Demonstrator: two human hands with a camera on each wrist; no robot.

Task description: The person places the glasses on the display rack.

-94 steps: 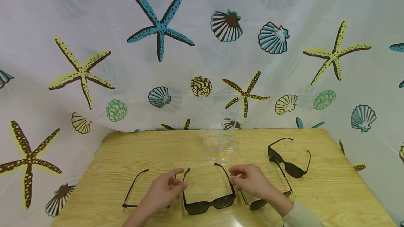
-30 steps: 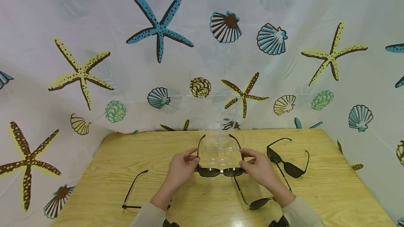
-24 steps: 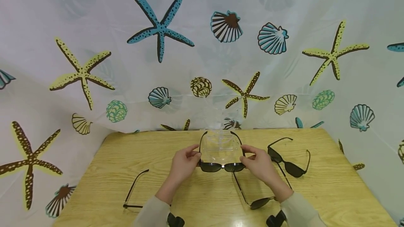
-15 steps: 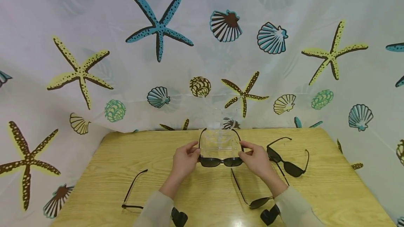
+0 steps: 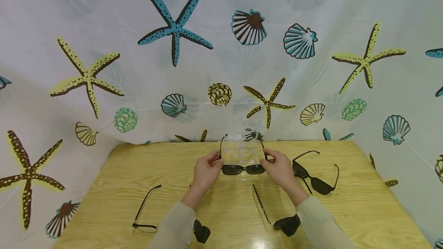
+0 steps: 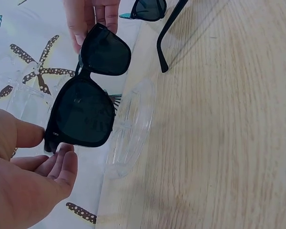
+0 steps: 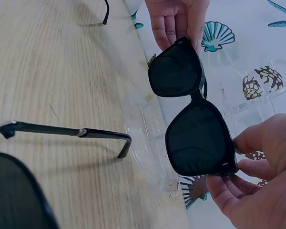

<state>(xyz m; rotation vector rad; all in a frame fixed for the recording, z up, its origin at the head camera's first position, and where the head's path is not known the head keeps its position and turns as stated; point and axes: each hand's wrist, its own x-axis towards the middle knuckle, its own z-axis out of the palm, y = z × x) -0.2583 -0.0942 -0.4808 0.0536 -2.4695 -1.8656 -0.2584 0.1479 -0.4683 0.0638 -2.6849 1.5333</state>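
Observation:
Both hands hold one pair of black sunglasses (image 5: 232,169) by its two sides, lenses toward me and temples pointing away. My left hand (image 5: 206,171) pinches the left hinge end between thumb and fingers; my right hand (image 5: 279,167) does the same at the right. Just behind the lenses stands a clear plastic stand (image 5: 241,151), its base on the table, with the temples reaching to either side of it. In the left wrist view the dark lenses (image 6: 86,112) hang in front of the stand's clear base (image 6: 133,129). The right wrist view shows the sunglasses (image 7: 200,138) raised above the tabletop.
On the wooden table (image 5: 221,210), thin-framed glasses (image 5: 145,226) lie at the left. More sunglasses (image 5: 261,203) lie under my right forearm, partly hidden. Another black pair (image 5: 320,185) lies at the right. A curtain (image 5: 194,72) with starfish and shells hangs behind.
Both hands picked up the black sunglasses from the front middle of the table, then moved them away from me to the clear stand. Over the last second they kept moving farther back.

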